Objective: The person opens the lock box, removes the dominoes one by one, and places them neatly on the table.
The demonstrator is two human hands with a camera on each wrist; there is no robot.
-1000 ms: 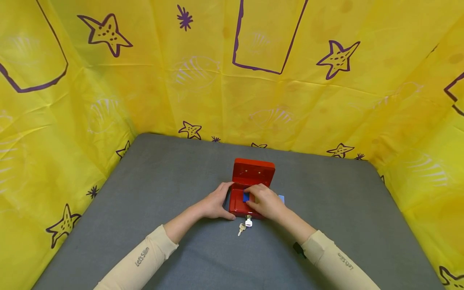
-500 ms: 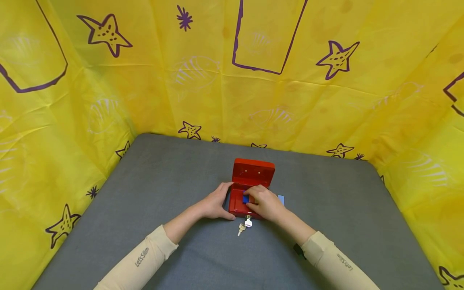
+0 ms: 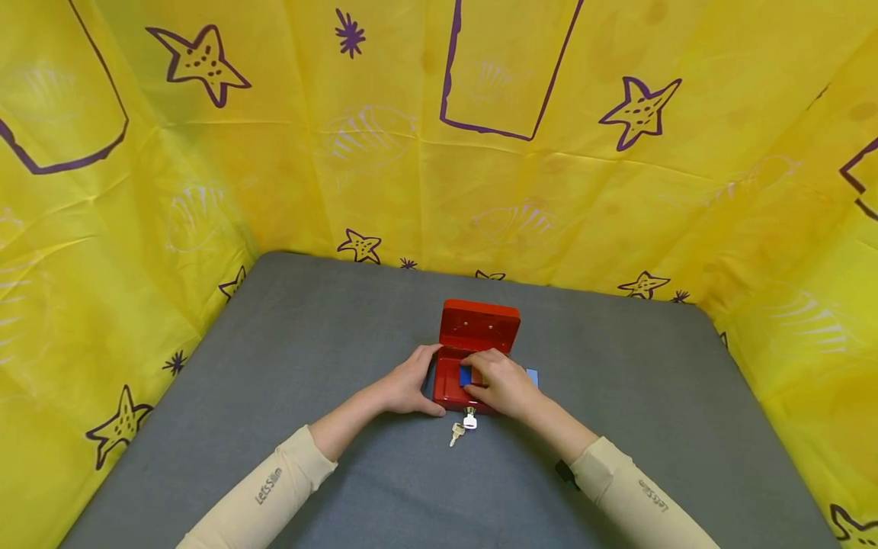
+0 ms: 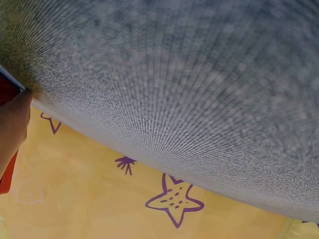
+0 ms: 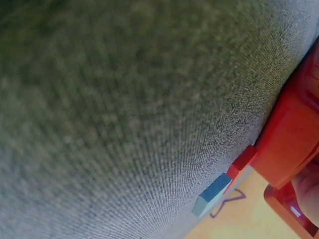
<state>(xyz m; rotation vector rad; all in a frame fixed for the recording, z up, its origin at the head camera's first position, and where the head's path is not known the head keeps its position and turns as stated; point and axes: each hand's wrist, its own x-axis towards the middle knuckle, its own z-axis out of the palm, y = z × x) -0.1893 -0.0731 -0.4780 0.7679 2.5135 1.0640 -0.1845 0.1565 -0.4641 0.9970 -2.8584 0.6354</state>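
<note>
The blue block, pinched in the right hand, has shifted slightly nearer. The left hand, spread wide, grips the red box across its left end; the raised lid stands behind.

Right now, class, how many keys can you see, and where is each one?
2. One key is at the front of the box; the other key is just left of it, slightly nearer the person. The right hand could hide more.
</note>
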